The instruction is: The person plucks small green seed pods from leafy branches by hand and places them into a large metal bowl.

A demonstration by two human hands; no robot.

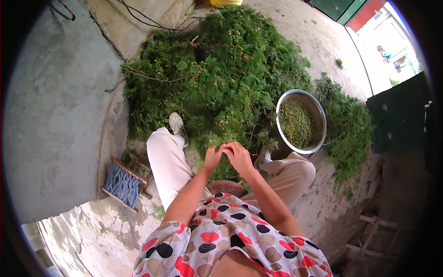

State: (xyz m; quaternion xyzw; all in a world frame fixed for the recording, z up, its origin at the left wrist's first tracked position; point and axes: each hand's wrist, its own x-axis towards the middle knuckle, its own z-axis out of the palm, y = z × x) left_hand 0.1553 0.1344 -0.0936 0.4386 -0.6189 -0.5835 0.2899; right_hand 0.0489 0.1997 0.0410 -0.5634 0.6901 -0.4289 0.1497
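My left hand and my right hand meet in front of my lap, fingertips pinched together on a green conifer sprig. The fingers hide most of what is between them. Beyond them spreads a large heap of cut conifer branches, scale-leaved like arborvitae and dotted with small pale-green cones. To the right of my hands stands a round metal basin, partly filled with loose green and yellowish cones.
More cut branches lie right of the basin. A small wooden stool with a blue woven seat is at left, beside a grey concrete slab. Dark cables and a yellow container are at the top. A dark green panel stands at right.
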